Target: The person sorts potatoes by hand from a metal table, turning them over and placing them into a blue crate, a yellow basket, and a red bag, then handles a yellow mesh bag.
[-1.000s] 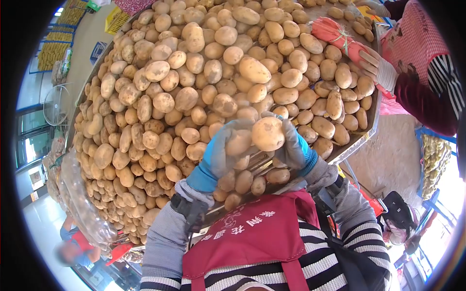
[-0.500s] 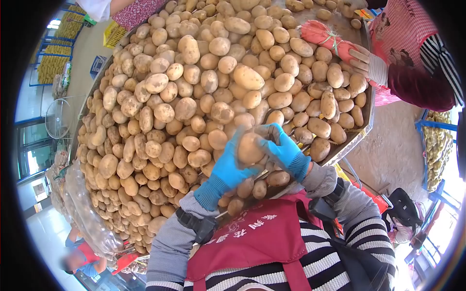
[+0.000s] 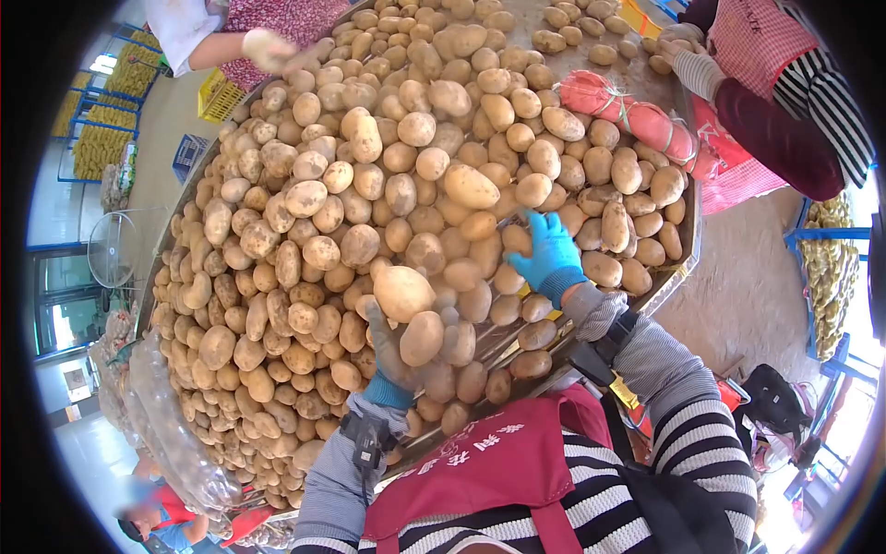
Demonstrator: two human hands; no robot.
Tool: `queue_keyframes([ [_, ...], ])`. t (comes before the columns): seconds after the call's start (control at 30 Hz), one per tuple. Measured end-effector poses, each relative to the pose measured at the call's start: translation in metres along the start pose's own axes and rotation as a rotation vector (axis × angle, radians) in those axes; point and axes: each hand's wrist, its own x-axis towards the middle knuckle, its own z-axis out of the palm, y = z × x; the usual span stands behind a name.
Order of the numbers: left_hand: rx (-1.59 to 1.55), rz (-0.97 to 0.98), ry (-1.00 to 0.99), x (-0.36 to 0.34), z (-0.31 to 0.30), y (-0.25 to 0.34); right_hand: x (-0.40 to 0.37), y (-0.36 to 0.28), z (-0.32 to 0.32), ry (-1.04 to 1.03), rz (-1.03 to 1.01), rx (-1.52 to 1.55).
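Note:
A large heap of brown potatoes [image 3: 322, 253] lies before me. My left hand [image 3: 397, 351], in a blue glove with a dirty grey palm, is turned up at the heap's near edge, its fingers round a potato [image 3: 423, 339]. A bigger pale potato [image 3: 403, 294] sits just above that one. To the right, my right hand [image 3: 549, 247], also blue-gloved, rests palm down at the potatoes, fingers bent; its fingertips touch or lie near a potato [image 3: 517, 239], and I cannot make out a grip.
Red mesh bags [image 3: 637, 120] lie on the heap's right side. Co-workers' gloved hands [image 3: 268, 50] [image 3: 688, 57] are at the far left and far right. A metal table edge [image 3: 660, 288] runs on the right. Plastic wrap [image 3: 171, 415] hangs at the left.
My hands have moved apart: the left down and left, now with palm up, the right slightly up. A co-worker's hand has come in at the upper left; the one at the right has left the red bag.

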Motion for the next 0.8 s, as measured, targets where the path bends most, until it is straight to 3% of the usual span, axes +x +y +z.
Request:
queue_keyframes([
  [0.1,-0.046,0.011,0.004,0.0,0.015,-0.006,0.003,0.001,-0.003,-0.135,0.052,-0.026],
  [0.2,-0.002,0.064,0.073,-0.009,0.031,-0.016,0.013,0.011,0.002,-0.221,0.073,0.479],
  [0.23,0.084,0.079,0.064,-0.01,0.036,-0.019,0.003,0.008,0.003,-0.241,0.11,0.958],
  [0.3,0.242,0.113,0.014,-0.011,0.038,-0.023,-0.028,-0.021,-0.002,-0.014,-0.22,0.866],
  [0.37,0.149,0.168,0.007,-0.012,0.029,-0.028,-0.062,-0.058,-0.029,-0.126,-0.496,0.695],
  [0.47,0.148,0.136,0.007,-0.023,0.026,-0.021,-0.072,-0.048,-0.038,-0.445,-0.65,0.56],
  [0.5,0.179,0.113,0.043,-0.025,0.024,-0.019,-0.064,-0.041,-0.044,-0.694,-0.553,0.928],
  [0.57,0.288,0.11,0.091,-0.026,0.018,-0.019,-0.055,-0.033,-0.045,-0.703,-0.092,1.212],
  [0.63,0.459,0.162,0.108,-0.024,0.011,-0.017,-0.029,-0.002,0.003,-0.067,-0.144,0.661],
  [0.67,0.547,0.187,0.119,-0.023,0.008,-0.015,-0.015,0.002,0.007,0.066,-0.197,0.38],
  [0.8,0.641,0.208,0.086,-0.017,0.006,-0.011,0.018,-0.003,0.043,-0.043,-0.1,-0.062],
])
